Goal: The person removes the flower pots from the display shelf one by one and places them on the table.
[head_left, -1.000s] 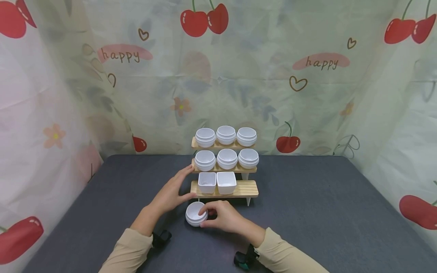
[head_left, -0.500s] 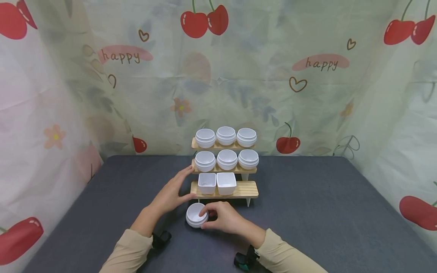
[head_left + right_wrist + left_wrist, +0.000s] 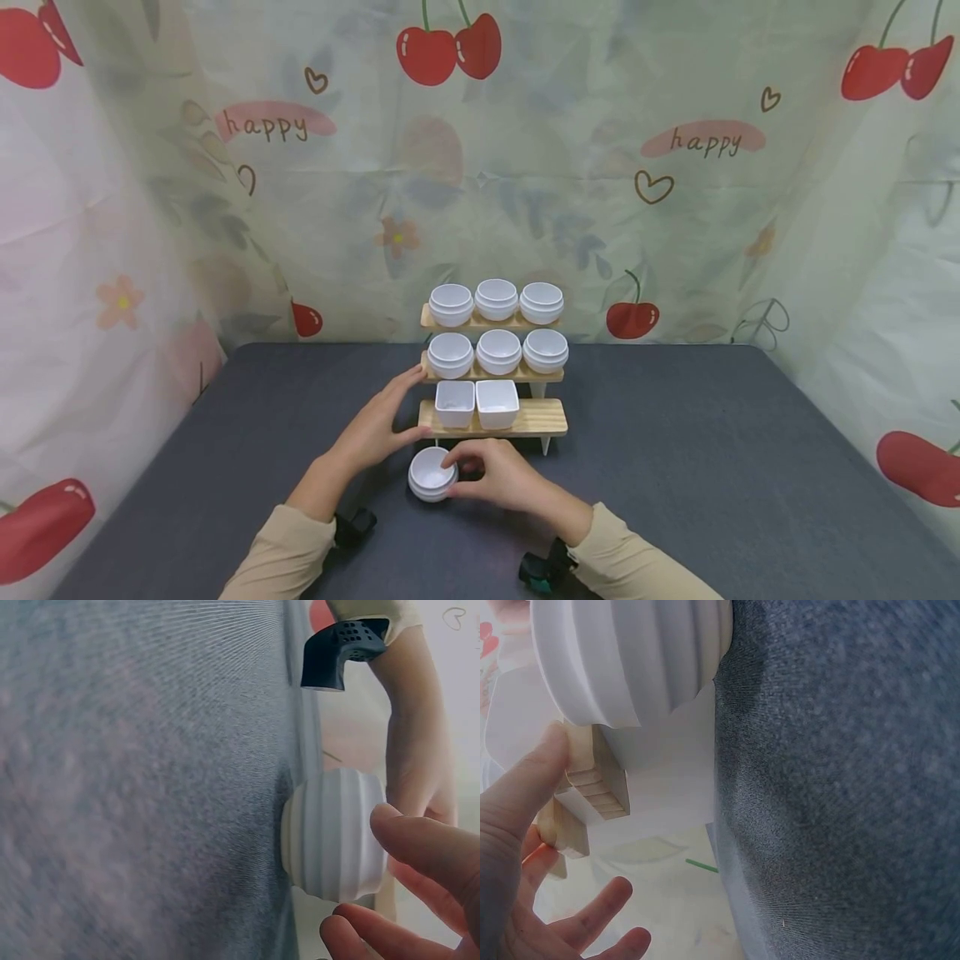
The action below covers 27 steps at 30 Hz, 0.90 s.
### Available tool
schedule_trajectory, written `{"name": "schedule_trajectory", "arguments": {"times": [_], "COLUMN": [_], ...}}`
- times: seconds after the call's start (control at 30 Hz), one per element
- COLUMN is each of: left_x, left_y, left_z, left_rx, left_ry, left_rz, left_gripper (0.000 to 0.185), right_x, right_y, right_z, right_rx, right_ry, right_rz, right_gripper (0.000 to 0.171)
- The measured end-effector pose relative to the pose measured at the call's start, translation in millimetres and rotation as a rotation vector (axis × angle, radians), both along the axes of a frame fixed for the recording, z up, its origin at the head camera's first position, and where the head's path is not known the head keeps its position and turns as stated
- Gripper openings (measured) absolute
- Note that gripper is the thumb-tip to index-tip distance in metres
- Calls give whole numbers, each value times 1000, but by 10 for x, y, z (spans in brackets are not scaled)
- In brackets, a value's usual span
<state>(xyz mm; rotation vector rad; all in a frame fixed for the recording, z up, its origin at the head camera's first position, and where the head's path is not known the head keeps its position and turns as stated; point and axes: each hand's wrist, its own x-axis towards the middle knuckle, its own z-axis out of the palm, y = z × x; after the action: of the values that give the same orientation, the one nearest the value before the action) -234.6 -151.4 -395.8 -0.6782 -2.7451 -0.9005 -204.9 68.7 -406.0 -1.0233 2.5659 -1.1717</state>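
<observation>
A small round white pot point(image 3: 429, 479) with ribbed sides stands upright on the dark table, just before the stand's left front. At its right rim is my right hand point(image 3: 498, 475), thumb and forefinger bent loosely around that edge. In the right wrist view the thumb point(image 3: 412, 836) overlaps the rim of the pot point(image 3: 330, 832), and other fingertips lie beside it, slightly apart. My left hand point(image 3: 375, 425) rests against the left end of the tiered wooden stand point(image 3: 543, 417). Its thumb point(image 3: 536, 780) touches the lowest shelf's end point(image 3: 596, 776), with the other fingers spread toward the middle shelf.
Two square white pots point(image 3: 497, 404) occupy the left and middle of the lowest shelf; bare wood shows at its right. Three round pots point(image 3: 498, 352) line the middle shelf, and three more round pots point(image 3: 497, 300) the top one. A cherry-printed curtain point(image 3: 525, 208) hangs behind.
My right hand has shifted slightly right, its fingertips sliding outward over the pot's rim while the pot stays put. The left hand keeps its place at the stand.
</observation>
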Motion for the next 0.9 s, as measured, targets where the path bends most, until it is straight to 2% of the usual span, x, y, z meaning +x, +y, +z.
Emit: {"name": "schedule_trajectory", "arguments": {"times": [0.6, 0.9], "left_x": [-8, -11], "left_y": [-3, 0], "left_z": [-14, -15], "left_rx": [-1, -5], "left_ry": [0, 1], "left_rz": [-3, 0], "left_gripper": [84, 85], "right_x": [74, 85], "right_y": [160, 289], "right_z": [192, 268], "right_rx": [-110, -140], "right_ry": [18, 41], "right_rz": [-8, -67], "right_gripper": [29, 27]}}
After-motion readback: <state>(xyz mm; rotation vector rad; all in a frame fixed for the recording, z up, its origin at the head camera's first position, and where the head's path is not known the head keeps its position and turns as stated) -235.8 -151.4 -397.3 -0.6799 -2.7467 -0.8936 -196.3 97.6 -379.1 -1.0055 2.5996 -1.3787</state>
